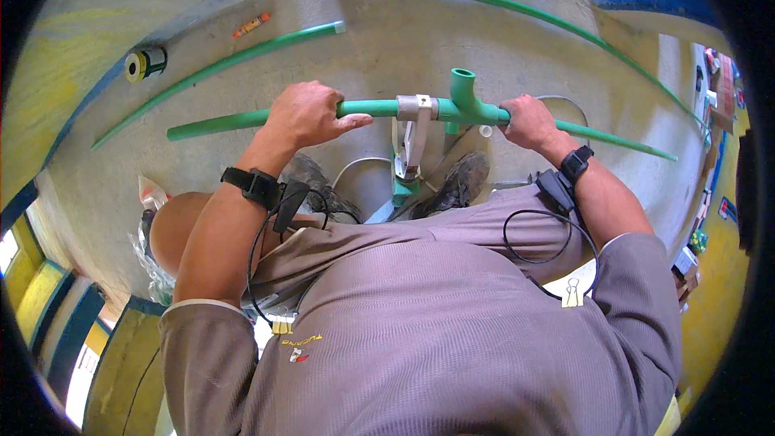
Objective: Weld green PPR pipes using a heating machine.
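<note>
My left hand (pixel 307 113) is closed round a green plastic pipe (pixel 218 123), its thumb lying along the pipe. That pipe's right end meets the grey metal socket of a pipe welding iron (pixel 416 107). On the iron's other side sits a green tee fitting (pixel 462 93), its open branch pointing up and away from me. My right hand (pixel 529 123) grips a second green pipe (pixel 622 139) just right of the tee, in line with the first. The iron stands upright between my shoes, its green body (pixel 404 192) low down.
Two loose green pipes lie farther off, one at left (pixel 234 60) and one at right (pixel 517 6). A yellow-and-black spool (pixel 144 64) and a small orange-ended item (pixel 251 26) rest at far left. Black cables (pixel 549 211) hang from my wrists. Boxes (pixel 722 97) line the right side.
</note>
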Action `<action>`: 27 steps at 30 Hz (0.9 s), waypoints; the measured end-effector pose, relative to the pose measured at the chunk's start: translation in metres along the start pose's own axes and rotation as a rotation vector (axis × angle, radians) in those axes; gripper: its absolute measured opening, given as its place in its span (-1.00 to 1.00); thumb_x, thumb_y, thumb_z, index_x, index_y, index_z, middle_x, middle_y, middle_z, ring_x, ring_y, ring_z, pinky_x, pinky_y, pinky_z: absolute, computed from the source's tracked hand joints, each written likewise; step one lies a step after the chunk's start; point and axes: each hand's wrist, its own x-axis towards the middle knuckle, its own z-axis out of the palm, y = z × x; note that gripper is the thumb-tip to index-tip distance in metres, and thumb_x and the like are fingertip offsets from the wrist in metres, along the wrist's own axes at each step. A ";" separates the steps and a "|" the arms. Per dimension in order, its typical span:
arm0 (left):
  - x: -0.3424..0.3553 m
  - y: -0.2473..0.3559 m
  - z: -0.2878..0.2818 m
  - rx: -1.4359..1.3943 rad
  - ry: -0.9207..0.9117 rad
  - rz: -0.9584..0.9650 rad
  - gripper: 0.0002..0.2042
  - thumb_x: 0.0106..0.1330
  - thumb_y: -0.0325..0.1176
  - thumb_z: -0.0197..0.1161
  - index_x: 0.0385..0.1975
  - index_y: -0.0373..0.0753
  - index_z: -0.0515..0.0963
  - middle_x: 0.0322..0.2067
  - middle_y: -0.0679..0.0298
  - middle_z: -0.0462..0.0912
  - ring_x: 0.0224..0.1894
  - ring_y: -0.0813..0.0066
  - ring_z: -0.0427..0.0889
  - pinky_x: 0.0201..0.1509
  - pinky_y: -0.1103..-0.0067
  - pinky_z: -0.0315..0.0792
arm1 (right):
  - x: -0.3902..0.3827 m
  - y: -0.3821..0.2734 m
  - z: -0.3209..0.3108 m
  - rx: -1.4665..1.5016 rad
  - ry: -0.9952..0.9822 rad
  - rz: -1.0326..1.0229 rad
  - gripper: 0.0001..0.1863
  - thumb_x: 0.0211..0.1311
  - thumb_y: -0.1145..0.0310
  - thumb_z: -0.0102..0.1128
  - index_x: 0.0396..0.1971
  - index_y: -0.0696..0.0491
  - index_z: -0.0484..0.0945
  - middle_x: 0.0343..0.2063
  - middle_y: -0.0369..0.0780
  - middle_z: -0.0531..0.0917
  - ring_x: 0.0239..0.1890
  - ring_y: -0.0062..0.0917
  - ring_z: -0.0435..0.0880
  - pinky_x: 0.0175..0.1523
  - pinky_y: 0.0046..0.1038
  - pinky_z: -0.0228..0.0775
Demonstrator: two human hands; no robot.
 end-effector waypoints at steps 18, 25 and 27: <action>0.000 0.001 0.001 -0.051 0.034 -0.001 -0.41 0.11 0.30 0.22 -0.63 -0.23 0.62 -0.69 0.03 0.54 -0.56 0.02 0.57 -0.41 0.21 0.45 | 0.002 0.003 -0.001 -0.022 -0.022 0.000 -0.91 -0.11 0.40 0.19 -0.55 0.03 0.63 -0.53 -0.02 0.65 -0.40 -0.09 0.67 -0.23 -0.11 0.52; 0.000 0.001 0.001 -0.041 0.032 -0.006 -0.38 0.11 0.33 0.20 -0.63 -0.24 0.62 -0.70 0.02 0.53 -0.56 0.01 0.57 -0.41 0.21 0.46 | 0.003 0.003 0.000 -0.026 -0.024 0.007 -0.91 -0.10 0.39 0.20 -0.53 0.03 0.64 -0.51 -0.03 0.66 -0.37 -0.10 0.67 -0.20 -0.12 0.53; 0.000 0.002 0.000 -0.042 0.040 -0.004 -0.38 0.11 0.33 0.19 -0.64 -0.24 0.62 -0.69 0.02 0.53 -0.55 0.01 0.57 -0.41 0.21 0.46 | 0.003 0.003 0.000 -0.029 -0.029 0.017 -0.91 -0.10 0.39 0.21 -0.53 0.03 0.64 -0.51 -0.03 0.66 -0.37 -0.10 0.67 -0.20 -0.12 0.53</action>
